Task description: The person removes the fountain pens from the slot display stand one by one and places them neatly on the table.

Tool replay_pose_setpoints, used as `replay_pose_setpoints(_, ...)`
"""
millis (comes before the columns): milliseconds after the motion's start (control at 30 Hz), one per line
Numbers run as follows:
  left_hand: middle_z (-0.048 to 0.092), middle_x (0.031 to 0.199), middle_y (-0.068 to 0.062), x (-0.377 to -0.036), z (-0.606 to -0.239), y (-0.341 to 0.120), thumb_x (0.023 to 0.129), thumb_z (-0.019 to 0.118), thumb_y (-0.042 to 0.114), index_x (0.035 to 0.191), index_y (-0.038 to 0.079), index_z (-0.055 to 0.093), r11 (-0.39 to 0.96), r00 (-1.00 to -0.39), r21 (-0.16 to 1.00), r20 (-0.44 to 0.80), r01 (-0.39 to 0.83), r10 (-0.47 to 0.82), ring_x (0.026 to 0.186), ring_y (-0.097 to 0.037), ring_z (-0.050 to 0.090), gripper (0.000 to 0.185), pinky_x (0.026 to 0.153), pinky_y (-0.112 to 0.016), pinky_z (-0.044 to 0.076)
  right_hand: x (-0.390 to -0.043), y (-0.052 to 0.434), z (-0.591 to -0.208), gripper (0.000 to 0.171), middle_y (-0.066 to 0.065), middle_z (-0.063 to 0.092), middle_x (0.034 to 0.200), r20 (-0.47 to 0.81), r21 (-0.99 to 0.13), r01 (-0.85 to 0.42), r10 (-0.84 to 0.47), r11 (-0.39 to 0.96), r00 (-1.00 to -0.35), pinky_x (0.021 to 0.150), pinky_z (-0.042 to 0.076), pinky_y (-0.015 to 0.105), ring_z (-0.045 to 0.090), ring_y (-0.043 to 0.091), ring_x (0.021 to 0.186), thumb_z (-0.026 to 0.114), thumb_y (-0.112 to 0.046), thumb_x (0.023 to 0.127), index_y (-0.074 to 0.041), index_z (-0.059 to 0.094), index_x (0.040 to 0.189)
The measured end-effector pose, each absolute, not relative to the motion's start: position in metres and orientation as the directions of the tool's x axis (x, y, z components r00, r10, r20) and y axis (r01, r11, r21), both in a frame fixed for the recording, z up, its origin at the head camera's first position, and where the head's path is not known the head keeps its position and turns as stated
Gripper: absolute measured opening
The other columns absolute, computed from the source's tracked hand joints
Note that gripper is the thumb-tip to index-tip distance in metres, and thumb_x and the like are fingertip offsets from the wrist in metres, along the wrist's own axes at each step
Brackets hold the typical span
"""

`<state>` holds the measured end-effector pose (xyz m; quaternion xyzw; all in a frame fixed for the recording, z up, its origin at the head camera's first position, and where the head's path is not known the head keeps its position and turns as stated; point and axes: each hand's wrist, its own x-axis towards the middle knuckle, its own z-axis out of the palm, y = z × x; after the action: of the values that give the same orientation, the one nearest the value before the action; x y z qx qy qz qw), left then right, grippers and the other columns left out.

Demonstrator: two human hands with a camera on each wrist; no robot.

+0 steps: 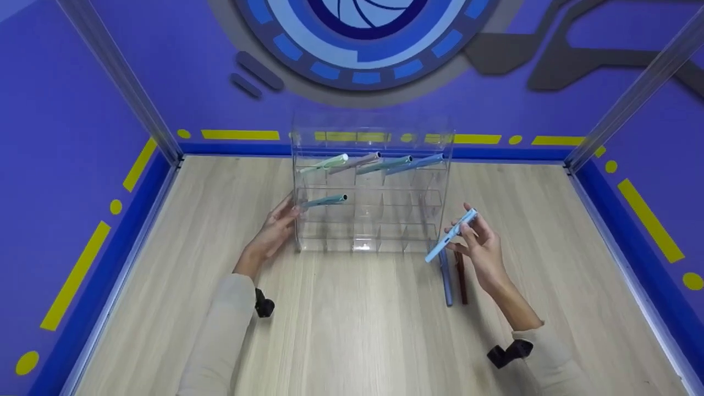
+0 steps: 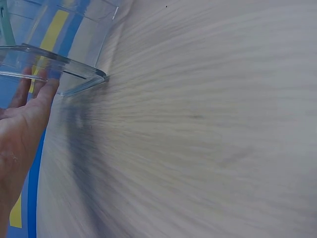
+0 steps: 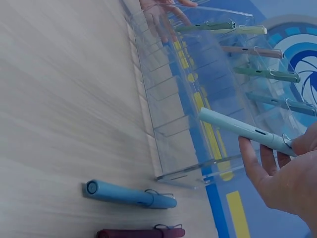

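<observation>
While left hand [image 1: 273,231] rests flat against acrylic pen rack [image 1: 371,220], right hand [image 1: 479,248] pinches light-blue pen [image 1: 451,235]; hands well apart.

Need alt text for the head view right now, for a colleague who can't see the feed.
The right hand holds a light blue pen beside a clear acrylic rack that already holds five pens. The left hand rests against the rack's left side; a blue pen and a dark red pen lie on the wooden table.
</observation>
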<state>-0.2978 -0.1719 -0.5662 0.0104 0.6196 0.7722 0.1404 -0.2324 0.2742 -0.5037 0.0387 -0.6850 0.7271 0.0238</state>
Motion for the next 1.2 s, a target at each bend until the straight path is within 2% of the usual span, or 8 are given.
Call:
replay_pose_setpoints(200,0.009,0.174,-0.009,-0.298,-0.566,-0.173,0.109,0.05,0.029,0.165,0.019,0.016,-0.194,-0.96,0.963,-0.14,-0.189,0.244,0.16,-0.031,0.013,0.066,0.13,-0.049,0.016,-0.23,0.283,-0.505,0.057,-0.01,0.069,0.11,0.057,-0.997,-0.058,0.019,-0.046,-0.998,0.081,0.064,0.029,0.073,0.01,0.101,0.052,-0.015,0.108,-0.008,0.031,0.16)
replay_pose_setpoints(533,0.007,0.174,-0.008,-0.297,-0.565,-0.173,0.11,0.049,0.028,0.166,0.019,0.014,-0.199,-0.958,0.961,-0.141,-0.194,0.25,0.16,-0.031,0.013,0.067,0.13,-0.05,0.018,-0.223,0.293,-0.512,0.058,-0.005,0.068,0.11,0.0,-0.999,-0.002,0.032,-0.04,-0.999,0.079,0.063,0.027,0.073,0.012,0.099,0.052,-0.017,0.108,-0.003,0.029,0.16)
replay_pose_setpoints(667,0.007,0.174,-0.009,-0.296,-0.565,-0.172,0.11,0.049,0.027,0.166,0.019,0.014,-0.205,-0.96,0.96,-0.14,-0.193,0.244,0.161,-0.031,0.012,0.067,0.131,-0.049,0.015,-0.22,0.296,-0.515,0.058,-0.003,0.066,0.111,-0.042,-0.999,0.041,0.03,-0.017,-0.999,0.08,0.063,0.026,0.073,0.009,0.099,0.05,-0.018,0.109,-0.006,0.028,0.161)
replay_pose_setpoints(867,0.003,0.174,-0.01,-0.296,-0.566,-0.173,0.111,0.047,0.026,0.166,0.017,0.01,-0.194,-0.96,0.964,-0.131,-0.181,0.247,0.161,-0.033,0.01,0.067,0.131,-0.051,0.011,-0.22,0.3,-0.516,0.053,-0.009,0.066,0.11,-0.078,-0.995,0.08,0.042,0.052,-0.996,0.081,0.063,0.027,0.07,0.004,0.097,0.046,-0.015,0.11,-0.01,0.031,0.161)
replay_pose_setpoints(1200,0.007,0.174,-0.009,-0.296,-0.567,-0.174,0.111,0.047,0.025,0.166,0.018,0.012,-0.191,-0.962,0.969,-0.103,-0.154,0.253,0.159,-0.032,0.019,0.066,0.13,-0.049,0.017,-0.219,0.31,-0.515,0.059,-0.007,0.063,0.111,-0.093,-0.991,0.097,0.053,0.088,-0.994,0.08,0.062,0.025,0.071,0.001,0.095,0.051,-0.007,0.106,-0.007,0.029,0.161)
